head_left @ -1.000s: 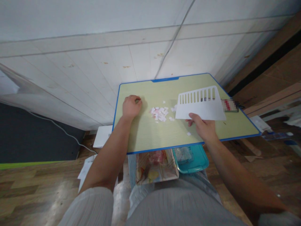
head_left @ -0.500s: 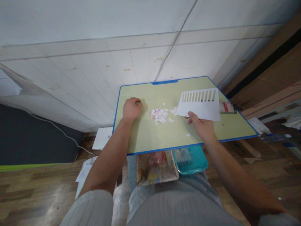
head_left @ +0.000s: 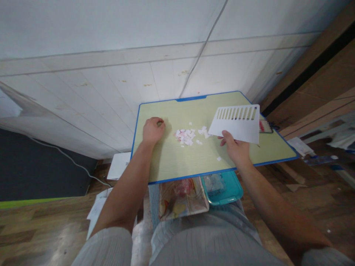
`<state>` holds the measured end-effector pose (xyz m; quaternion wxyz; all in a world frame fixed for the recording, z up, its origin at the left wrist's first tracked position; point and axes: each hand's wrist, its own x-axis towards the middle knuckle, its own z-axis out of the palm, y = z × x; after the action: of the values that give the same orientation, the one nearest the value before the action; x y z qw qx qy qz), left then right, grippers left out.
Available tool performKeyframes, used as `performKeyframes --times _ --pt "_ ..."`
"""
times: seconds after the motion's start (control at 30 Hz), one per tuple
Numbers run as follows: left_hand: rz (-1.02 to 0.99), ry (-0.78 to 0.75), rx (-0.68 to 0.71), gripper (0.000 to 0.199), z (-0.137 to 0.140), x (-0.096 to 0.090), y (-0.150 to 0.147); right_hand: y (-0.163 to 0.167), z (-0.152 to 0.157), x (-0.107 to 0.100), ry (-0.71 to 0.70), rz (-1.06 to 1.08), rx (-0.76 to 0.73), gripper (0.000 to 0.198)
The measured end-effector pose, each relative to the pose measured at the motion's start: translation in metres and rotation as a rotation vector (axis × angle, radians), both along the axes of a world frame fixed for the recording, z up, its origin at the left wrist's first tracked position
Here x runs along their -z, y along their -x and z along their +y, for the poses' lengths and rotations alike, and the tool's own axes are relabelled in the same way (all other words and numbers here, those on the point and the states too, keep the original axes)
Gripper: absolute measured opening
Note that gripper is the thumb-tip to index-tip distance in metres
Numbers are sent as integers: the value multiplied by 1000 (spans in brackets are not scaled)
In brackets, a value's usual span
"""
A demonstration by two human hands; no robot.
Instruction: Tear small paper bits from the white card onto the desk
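My right hand [head_left: 237, 149] grips the lower edge of a white sheet of paper [head_left: 233, 129], thumb on top. A row of narrow slots runs along the sheet's far side, and the table shows through them. Curled into a loose fist, my left hand [head_left: 153, 131] rests on the left part of the table [head_left: 172, 162], with nothing visible in it. Between my hands lies a heap of small white paper scraps [head_left: 185, 136], some pinkish. A smaller group of scraps [head_left: 203, 131] lies just left of the sheet, and one scrap [head_left: 219, 159] is near the front edge.
A flat item with red marks [head_left: 264, 126], blurred out, lies partly behind the sheet. Below the front edge are a patterned box [head_left: 183, 199] and a teal tray [head_left: 229, 188] with a clear bag. A wall [head_left: 111, 92] stands behind the table, cardboard [head_left: 310, 70] to the right.
The whole view has shifted slightly, moving the table a little left in the picture. My right hand tilts the sheet slightly differently; my left hand stays in place on the table.
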<state>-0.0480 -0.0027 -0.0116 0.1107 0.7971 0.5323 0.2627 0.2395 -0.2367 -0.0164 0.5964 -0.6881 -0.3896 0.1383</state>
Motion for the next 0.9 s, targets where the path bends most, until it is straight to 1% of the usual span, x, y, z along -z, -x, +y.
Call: performKeyframes --times 0.13,0.2,0.43,0.53,0.6,0.67,0.73,0.83,0.9 --pt "-13 5 8 31 -2 -1 0 2 -2 1 -52 62 -1 37" --pt "-18 19 17 31 -3 -2 1 2 -2 1 -53 76 9 35" --pt "4 35 31 30 -6 -6 2 -2 1 3 8 -14 93 53" --pt "5 42 20 31 -8 -6 1 -3 1 4 35 -48 76 60" --pt "1 46 16 31 -9 -6 1 -2 2 3 50 -49 53 61" --pt "-4 46 11 31 -9 -6 0 -1 2 1 60 -39 23 58" --pt "-8 46 9 30 -9 -6 1 2 1 -2 45 4 -7 50" --pt "-21 52 15 29 -10 -6 2 4 -1 -6 -34 128 -45 32" --pt "-26 53 18 29 -9 -6 2 5 -2 -8 -85 185 -36 24"
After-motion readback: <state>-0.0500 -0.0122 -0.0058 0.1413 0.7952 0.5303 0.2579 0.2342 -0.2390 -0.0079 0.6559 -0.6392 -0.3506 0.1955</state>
